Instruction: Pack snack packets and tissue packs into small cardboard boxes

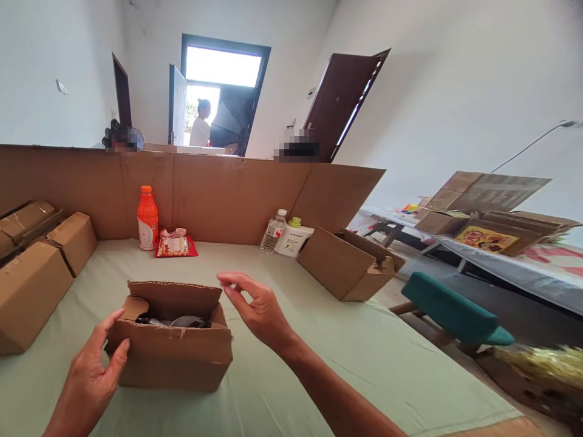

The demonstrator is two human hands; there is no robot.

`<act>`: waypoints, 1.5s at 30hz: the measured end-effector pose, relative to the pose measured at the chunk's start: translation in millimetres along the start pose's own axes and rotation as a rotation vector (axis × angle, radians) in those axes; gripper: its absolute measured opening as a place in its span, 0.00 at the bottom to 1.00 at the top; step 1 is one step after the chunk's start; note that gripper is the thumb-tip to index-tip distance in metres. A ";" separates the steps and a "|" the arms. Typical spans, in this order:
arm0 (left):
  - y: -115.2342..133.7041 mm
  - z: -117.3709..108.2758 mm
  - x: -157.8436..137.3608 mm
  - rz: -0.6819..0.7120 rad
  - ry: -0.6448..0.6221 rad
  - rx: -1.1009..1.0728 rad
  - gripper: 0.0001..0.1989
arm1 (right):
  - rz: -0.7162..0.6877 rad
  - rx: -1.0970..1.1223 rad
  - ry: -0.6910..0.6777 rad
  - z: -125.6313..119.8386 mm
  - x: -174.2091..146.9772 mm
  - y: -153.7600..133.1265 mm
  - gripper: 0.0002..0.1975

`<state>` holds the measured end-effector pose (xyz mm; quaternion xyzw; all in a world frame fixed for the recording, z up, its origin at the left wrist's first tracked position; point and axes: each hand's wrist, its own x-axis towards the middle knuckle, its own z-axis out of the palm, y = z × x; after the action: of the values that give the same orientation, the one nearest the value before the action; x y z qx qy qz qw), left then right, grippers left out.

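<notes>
Open box (177, 358): stands on the green cloth (319, 376) right in front of me, between my two hands, long side toward me; I judge the work partway along, since things already lie in it while its top is not closed
Dark contents (191, 321): down inside the box, black and grey; I cannot tell what they are, or whether everything is in
Rear flap (175, 297): upright along the far edge, not folded over
Left hand (93, 376): spread wide at the box's left end, thumb against its front, fingers by the end flap (135, 308); steadying it, I judge
Right hand (255, 306): raised just beside the rear flap's right corner, thumb and forefinger narrow with a small gap, nothing seen in my grasp; I cannot tell whether I touch the cardboard
Orange bottle (147, 220): upright beyond the box, near the cardboard screen (237, 200)
White bottle (294, 241): green-capped, outside the box, far to its right
Clear bottle (273, 233): next to the white one, also outside
Red packet (177, 244): just beside the orange bottle, not in the box
End flap: at the left end, standing up, so the closing is undone there too
</notes>
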<state>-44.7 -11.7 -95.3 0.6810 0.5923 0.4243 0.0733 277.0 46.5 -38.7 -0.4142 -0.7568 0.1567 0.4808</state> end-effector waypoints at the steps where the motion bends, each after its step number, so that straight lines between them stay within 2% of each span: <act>1: 2.3 -0.1 -0.4 0.027 0.013 0.023 0.26 | -0.029 -0.017 0.040 0.6 2.3 0.6 0.16; 2: 4.9 -0.5 -0.5 0.056 0.028 0.042 0.25 | -0.050 -0.033 0.027 1.9 3.4 1.5 0.19; 4: 9.7 -1.6 0.4 0.123 0.074 0.079 0.23 | -0.059 -0.056 -0.127 6.5 0.4 4.3 0.23; 6: 11.1 -1.9 3.1 0.184 0.130 0.122 0.22 | -0.061 -0.065 -0.289 13.2 -8.8 7.1 0.22; 8: 6.7 -0.2 7.5 0.230 0.144 0.161 0.22 | -0.089 -0.071 -0.349 19.6 -20.7 9.0 0.21; 14: -22.9 11.4 26.9 0.439 -0.100 0.072 0.20 | -0.157 -0.114 -0.290 25.0 -46.5 9.4 0.18; 18: -23.1 7.5 32.4 0.431 -0.135 0.024 0.18 | -0.217 -0.162 -0.227 27.6 -73.8 14.0 0.24; 20: -19.3 2.8 31.0 0.400 -0.162 0.003 0.18 | -0.271 -0.195 -0.221 30.7 -88.6 18.8 0.30; 22: -17.1 -1.3 27.8 0.351 -0.191 -0.016 0.19 | -0.276 -0.222 -0.237 33.2 -96.2 24.7 0.32; 24: -18.2 -4.2 22.7 0.334 -0.204 0.002 0.19 | -0.248 -0.219 -0.273 35.0 -92.7 32.1 0.32; 28: -24.5 -9.4 4.2 0.457 -0.133 0.126 0.21 | -0.194 -0.202 -0.311 44.0 -57.9 52.0 0.29; 31: -21.0 -14.6 -14.8 0.512 -0.056 0.224 0.20 | -0.088 -0.210 -0.293 65.6 -27.2 68.3 0.28; 34: -7.5 -15.1 -29.1 0.505 0.006 0.373 0.20 | 0.047 -0.140 -0.253 101.2 -7.6 80.2 0.30; 37: 4.9 -6.0 -32.9 0.455 0.092 0.495 0.19 | 0.070 -0.035 -0.204 139.7 4.3 86.7 0.32; 41: 5.3 9.0 -19.1 0.344 0.119 0.560 0.19 | 0.075 0.015 -0.165 182.8 17.2 93.0 0.37; 45: -15.0 16.1 21.3 0.180 0.103 0.615 0.19 | 0.077 -0.077 -0.232 213.7 7.5 98.3 0.39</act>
<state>-46.4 17.6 -104.0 0.6987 0.6328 0.2642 -0.2036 139.1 146.5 -201.1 -0.4401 -0.7964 0.1927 0.3673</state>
